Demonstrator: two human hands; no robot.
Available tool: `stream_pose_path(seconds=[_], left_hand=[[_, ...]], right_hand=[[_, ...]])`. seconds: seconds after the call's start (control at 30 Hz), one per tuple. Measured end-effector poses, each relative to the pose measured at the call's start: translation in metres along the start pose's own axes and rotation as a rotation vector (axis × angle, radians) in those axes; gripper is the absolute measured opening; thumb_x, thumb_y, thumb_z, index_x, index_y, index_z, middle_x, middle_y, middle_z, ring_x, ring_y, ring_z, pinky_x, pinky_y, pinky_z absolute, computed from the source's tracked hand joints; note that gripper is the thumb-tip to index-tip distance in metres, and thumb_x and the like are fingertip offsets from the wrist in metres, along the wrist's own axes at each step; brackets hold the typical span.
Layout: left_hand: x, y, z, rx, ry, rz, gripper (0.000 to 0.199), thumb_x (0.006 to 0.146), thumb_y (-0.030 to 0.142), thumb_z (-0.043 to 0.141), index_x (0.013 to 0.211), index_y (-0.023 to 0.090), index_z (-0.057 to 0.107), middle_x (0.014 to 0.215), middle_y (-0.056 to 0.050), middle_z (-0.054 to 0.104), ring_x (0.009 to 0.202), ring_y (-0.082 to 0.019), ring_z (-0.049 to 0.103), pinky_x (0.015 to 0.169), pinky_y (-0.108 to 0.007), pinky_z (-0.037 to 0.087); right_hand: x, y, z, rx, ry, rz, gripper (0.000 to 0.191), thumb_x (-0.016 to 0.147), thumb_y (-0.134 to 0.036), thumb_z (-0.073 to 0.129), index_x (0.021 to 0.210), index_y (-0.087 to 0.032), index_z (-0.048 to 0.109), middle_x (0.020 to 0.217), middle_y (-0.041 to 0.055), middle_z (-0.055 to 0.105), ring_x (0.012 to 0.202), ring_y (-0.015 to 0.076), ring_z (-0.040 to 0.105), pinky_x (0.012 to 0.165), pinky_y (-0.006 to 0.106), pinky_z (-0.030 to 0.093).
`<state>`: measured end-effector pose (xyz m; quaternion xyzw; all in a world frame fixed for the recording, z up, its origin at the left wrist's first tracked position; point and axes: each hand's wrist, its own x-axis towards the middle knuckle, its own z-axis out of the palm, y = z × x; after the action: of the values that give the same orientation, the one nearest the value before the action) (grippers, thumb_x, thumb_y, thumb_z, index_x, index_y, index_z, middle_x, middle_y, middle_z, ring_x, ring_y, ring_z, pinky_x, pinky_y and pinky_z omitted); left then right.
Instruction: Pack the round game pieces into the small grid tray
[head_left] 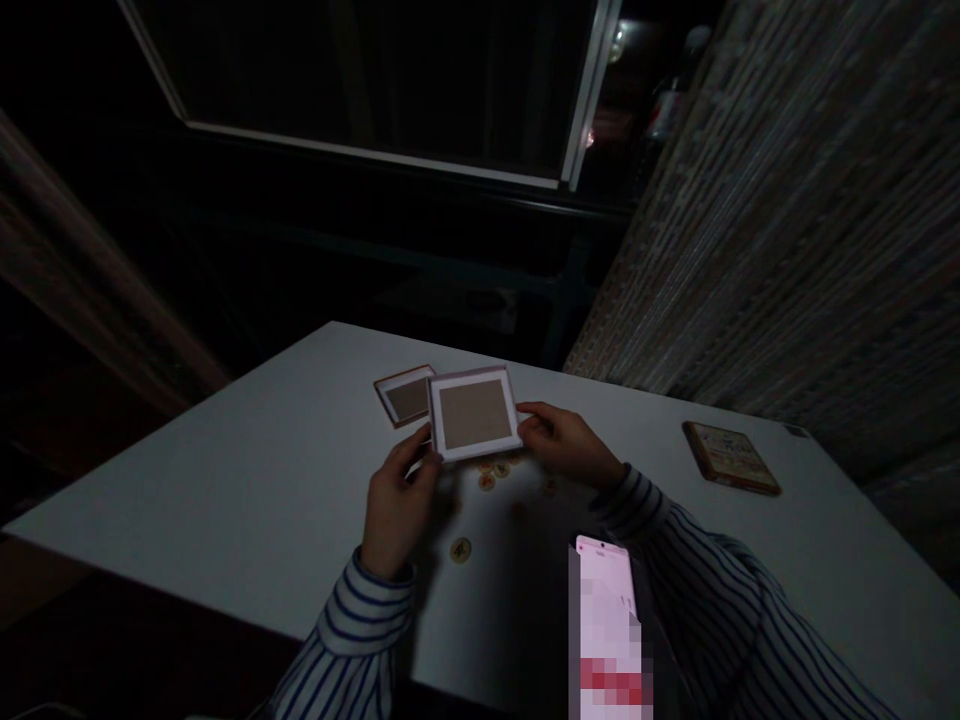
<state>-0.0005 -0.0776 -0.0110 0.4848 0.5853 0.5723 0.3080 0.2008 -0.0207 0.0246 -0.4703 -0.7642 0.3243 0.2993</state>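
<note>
Across the pale, smooth worktop (300, 480), your left hand (396, 505) and right hand (566, 440) grip opposite edges of the shallow rectangular box (475, 412), tilted above round tokens (460, 550); lowering it blindly could scatter them. The open lid (406, 396) behind looks like card, though it's dim.

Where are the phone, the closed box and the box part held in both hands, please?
Phone (600, 590): head view, on its lit screen.
Closed box (733, 458): head view, on its top face.
Held box part (475, 413): head view, on its inner bottom.
</note>
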Motion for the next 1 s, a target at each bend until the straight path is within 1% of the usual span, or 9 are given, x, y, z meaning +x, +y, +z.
stream_pose_path(seconds=[0.13,0.3,0.47,0.7,0.77,0.83,0.93,1.0], left_hand=[[-0.002,0.005,0.012,-0.005,-0.040,0.015,0.042,0.074,0.027,0.054,0.114,0.015,0.054,0.113,-0.009,0.059,0.102,-0.021,0.055,0.091,-0.037,0.042],[-0.008,0.007,0.027,-0.057,-0.113,-0.022,0.046,0.075,0.030,0.054,0.118,0.016,0.050,0.111,-0.009,0.060,0.096,-0.021,0.058,0.087,-0.037,0.045],[-0.014,0.008,0.040,-0.044,-0.170,0.008,0.046,0.075,0.030,0.054,0.119,0.016,0.050,0.116,-0.009,0.057,0.103,-0.021,0.055,0.092,-0.036,0.041],[-0.026,0.017,0.061,-0.053,-0.255,-0.047,0.047,0.076,0.026,0.051,0.121,0.014,0.047,0.107,-0.009,0.062,0.095,-0.019,0.059,0.086,-0.034,0.045],[-0.029,0.018,0.068,-0.064,-0.283,-0.019,0.046,0.076,0.026,0.050,0.120,0.014,0.047,0.111,-0.009,0.060,0.099,-0.020,0.056,0.088,-0.035,0.044],[-0.032,0.017,0.076,-0.065,-0.308,0.050,0.042,0.077,0.025,0.048,0.118,0.016,0.050,0.115,-0.008,0.058,0.105,-0.020,0.053,0.092,-0.036,0.040],[-0.035,0.015,0.087,-0.026,-0.330,0.151,0.036,0.077,0.024,0.047,0.112,0.020,0.055,0.114,-0.007,0.057,0.107,-0.020,0.051,0.094,-0.037,0.038],[-0.036,0.012,0.095,0.002,-0.335,0.194,0.033,0.078,0.024,0.046,0.109,0.019,0.056,0.114,-0.007,0.057,0.107,-0.020,0.050,0.095,-0.038,0.037]], right_hand=[[-0.011,0.006,-0.009,-0.003,0.056,0.005,0.036,0.077,-0.025,0.047,0.112,-0.015,0.052,0.082,0.0022,0.065,0.070,0.0119,0.059,0.065,0.023,0.045],[-0.027,0.007,-0.020,-0.039,0.136,0.024,0.035,0.077,-0.025,0.048,0.110,-0.014,0.053,0.081,0.0025,0.066,0.072,0.0125,0.059,0.068,0.024,0.044],[-0.045,0.011,-0.026,-0.037,0.214,0.052,0.036,0.076,-0.024,0.048,0.110,-0.014,0.052,0.081,0.0028,0.065,0.072,0.0123,0.059,0.069,0.025,0.045],[-0.070,0.020,-0.037,0.001,0.321,0.096,0.035,0.076,-0.026,0.048,0.108,-0.013,0.054,0.079,0.0036,0.064,0.071,0.0119,0.058,0.069,0.025,0.045],[-0.077,0.025,-0.041,0.007,0.347,0.105,0.035,0.076,-0.026,0.048,0.108,-0.013,0.053,0.079,0.0038,0.064,0.071,0.0118,0.058,0.069,0.025,0.045],[-0.084,0.032,-0.044,0.004,0.370,0.112,0.035,0.077,-0.027,0.047,0.108,-0.012,0.053,0.076,0.0033,0.063,0.069,0.0114,0.057,0.067,0.025,0.045],[-0.095,0.045,-0.048,0.013,0.384,0.134,0.035,0.078,-0.029,0.046,0.108,-0.011,0.052,0.071,0.0018,0.061,0.064,0.0109,0.055,0.063,0.024,0.045],[-0.101,0.054,-0.049,0.032,0.390,0.152,0.036,0.079,-0.031,0.046,0.109,-0.011,0.052,0.072,0.0019,0.061,0.064,0.0109,0.055,0.062,0.024,0.045]])
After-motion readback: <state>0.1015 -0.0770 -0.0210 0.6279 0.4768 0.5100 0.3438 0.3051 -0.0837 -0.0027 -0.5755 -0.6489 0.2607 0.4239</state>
